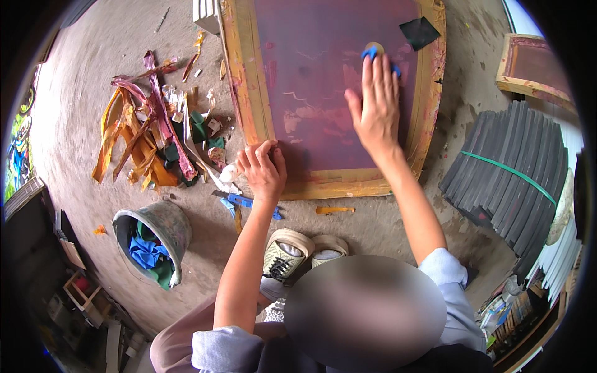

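A screen-printing frame [360, 184] with tan tape on its border and a stained purple mesh lies in front of me. My right hand [377, 112] is flat on the mesh, fingers stretched out. Under its fingertips a blue cloth [372, 52] shows, beside a round tan patch. My left hand [263, 171] curls its fingers over the frame's left border near the bottom corner. Against those fingers is a small white rounded thing [229, 173], whose kind I cannot make out. A dark square scrap [419, 33] rests on the frame's upper right.
A heap of torn tape strips and scraps [146, 133] lies left of the frame. Nearer are a blue utility knife [239, 199] and a bucket [177, 227] with blue and green cloths. At right stand a strapped dark stack [504, 174] and another frame [535, 69].
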The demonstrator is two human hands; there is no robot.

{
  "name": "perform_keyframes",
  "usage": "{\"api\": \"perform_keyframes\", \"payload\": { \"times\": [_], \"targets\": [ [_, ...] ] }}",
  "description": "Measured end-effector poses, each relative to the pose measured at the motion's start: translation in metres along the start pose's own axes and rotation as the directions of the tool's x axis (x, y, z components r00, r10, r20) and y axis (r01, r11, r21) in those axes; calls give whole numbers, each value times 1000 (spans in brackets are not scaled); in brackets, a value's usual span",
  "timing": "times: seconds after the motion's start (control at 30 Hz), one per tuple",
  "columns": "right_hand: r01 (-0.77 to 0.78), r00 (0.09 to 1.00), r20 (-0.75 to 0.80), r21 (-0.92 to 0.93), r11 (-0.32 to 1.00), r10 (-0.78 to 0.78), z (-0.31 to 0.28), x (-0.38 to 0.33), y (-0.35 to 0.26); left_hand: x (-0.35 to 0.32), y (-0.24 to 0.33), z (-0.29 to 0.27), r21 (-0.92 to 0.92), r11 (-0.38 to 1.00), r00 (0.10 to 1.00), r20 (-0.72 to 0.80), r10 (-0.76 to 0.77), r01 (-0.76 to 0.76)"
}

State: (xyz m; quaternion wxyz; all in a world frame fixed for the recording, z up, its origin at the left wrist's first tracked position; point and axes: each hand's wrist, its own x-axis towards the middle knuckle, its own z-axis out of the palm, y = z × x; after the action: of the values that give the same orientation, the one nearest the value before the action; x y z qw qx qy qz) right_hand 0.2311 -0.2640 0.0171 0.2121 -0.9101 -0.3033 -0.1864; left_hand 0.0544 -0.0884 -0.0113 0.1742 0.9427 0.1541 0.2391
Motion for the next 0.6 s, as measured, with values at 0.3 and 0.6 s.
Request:
{"api": "perform_keyframes", "payload": {
  "times": [0.3,0.6],
  "targets": [
    [265,859,420,128,956,-294,-10,-90,-36,1,-2,-2,-9,1000,1000,4,-9,9],
    [-1,995,101,104,995,-10,10,-4,-40,1,2,-3,9,1000,999,29,-20,20]
  ]
}}
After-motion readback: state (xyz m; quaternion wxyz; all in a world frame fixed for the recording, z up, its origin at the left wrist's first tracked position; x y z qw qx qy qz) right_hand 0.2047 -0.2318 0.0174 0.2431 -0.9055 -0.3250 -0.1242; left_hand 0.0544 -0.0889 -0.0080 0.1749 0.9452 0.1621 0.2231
